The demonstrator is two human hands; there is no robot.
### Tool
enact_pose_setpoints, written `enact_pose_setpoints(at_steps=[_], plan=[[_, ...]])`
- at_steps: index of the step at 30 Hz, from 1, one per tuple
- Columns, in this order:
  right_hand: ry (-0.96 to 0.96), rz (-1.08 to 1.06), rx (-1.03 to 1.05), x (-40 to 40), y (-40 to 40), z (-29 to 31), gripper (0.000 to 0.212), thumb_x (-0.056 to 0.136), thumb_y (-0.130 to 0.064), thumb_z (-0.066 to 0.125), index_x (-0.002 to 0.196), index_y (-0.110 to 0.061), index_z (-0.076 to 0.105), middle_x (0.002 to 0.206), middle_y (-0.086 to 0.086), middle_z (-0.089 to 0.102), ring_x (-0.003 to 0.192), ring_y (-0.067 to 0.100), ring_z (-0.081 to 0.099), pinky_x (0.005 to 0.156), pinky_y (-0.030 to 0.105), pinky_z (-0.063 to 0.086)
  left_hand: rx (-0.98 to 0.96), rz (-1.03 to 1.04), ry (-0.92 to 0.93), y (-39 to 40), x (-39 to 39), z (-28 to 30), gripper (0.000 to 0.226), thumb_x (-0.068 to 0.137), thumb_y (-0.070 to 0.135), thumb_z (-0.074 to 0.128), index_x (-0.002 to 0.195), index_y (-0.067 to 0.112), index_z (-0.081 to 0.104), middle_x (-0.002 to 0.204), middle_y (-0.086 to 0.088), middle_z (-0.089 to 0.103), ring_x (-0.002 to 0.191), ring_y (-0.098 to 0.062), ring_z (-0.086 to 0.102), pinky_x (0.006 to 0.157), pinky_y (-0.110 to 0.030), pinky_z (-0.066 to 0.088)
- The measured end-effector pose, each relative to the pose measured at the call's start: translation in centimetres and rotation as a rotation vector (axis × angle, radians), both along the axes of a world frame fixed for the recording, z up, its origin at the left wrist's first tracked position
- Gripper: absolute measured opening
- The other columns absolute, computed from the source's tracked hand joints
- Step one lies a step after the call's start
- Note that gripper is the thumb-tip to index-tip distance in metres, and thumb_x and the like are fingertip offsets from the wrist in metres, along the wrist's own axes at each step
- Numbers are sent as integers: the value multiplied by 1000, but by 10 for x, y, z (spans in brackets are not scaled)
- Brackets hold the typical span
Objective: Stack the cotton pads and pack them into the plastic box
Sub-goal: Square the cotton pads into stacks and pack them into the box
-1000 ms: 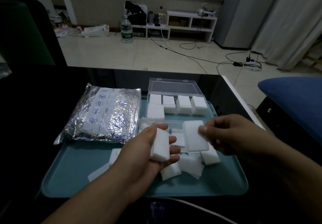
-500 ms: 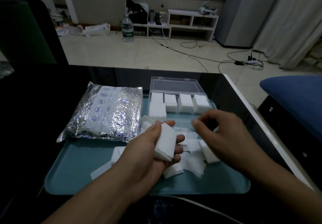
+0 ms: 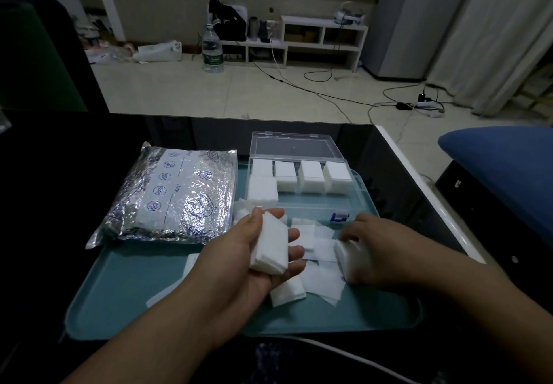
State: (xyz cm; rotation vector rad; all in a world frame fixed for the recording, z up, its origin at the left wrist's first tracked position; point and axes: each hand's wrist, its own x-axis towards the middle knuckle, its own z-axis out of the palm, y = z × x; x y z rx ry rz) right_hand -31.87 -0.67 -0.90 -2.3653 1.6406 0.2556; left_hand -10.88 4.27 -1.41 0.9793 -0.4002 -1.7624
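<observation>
Lowered since the earlier frame, right hand (image 3: 380, 249) grips loose cotton pads (image 3: 348, 256) near the tray's (image 3: 119, 300) right edge; left hand (image 3: 257, 252) clasps a stack (image 3: 270, 247). Risk: the stack may fan apart if the clasp loosens.

Quick headcount of the tray setup

Two hands: left hand (image 3: 254, 252) with one stack of cotton pads (image 3: 270, 244), right hand (image 3: 377, 252) on another small stack (image 3: 348, 256). One clear plastic box (image 3: 299, 186), lid open, five pad stacks (image 3: 312, 175) inside: four in the back row, one in front at the left. One foil bag (image 3: 173, 195), one teal tray (image 3: 119, 288), one water bottle (image 3: 213, 50) out on the floor. Loose pads (image 3: 321, 283) scattered on the tray, too overlapped to count properly.
</observation>
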Motion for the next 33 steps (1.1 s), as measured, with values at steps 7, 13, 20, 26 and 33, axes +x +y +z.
enact_pose_setpoints(at_steps=[7, 13, 20, 26, 33], plan=[[-146, -185, -22, -3, -5, 11, 29, 75, -34, 78, 83, -35, 51, 105, -10, 52, 96, 10, 52, 80, 24, 46, 8, 17, -12, -1, 0, -1, 36, 101, 34, 42, 108, 8, 65, 88, -20, 71, 58, -26, 67, 51, -34, 56], [-288, -280, 87, -7, -9, 14, 41, 73, -43, 78, 107, -39, 56, 100, -13, 50, 89, 6, 53, 72, 18, 42, 8, 16, -12, -1, 0, 0, 36, 102, 34, 41, 108, 8, 64, 90, -20, 68, 56, -25, 67, 50, -33, 55], [-477, -268, 174, -12, -9, 24, 31, 88, -14, 68, 113, -32, 65, 92, -5, 67, 76, 7, 65, 62, 14, 48, 2, 21, -5, -1, 0, 2, 35, 102, 33, 41, 107, 7, 64, 89, -21, 68, 57, -26, 65, 52, -34, 57], [-1238, -394, 344, -1, 6, 47, 27, 74, -13, 65, 100, -13, 71, 89, 6, 73, 68, 14, 64, 57, 24, 50, 8, 4, -42, 2, -2, 3, 36, 101, 34, 42, 108, 8, 66, 96, -21, 70, 61, -26, 69, 53, -34, 57], [-1125, -323, 118, 47, 21, 20, 16, 82, -6, 72, 96, -14, 72, 78, -3, 73, 65, 2, 65, 57, 14, 49, 35, -99, 52, 5, -7, 5, 38, 100, 38, 41, 116, 10, 62, 102, -24, 72, 78, -37, 73, 60, -44, 61]])
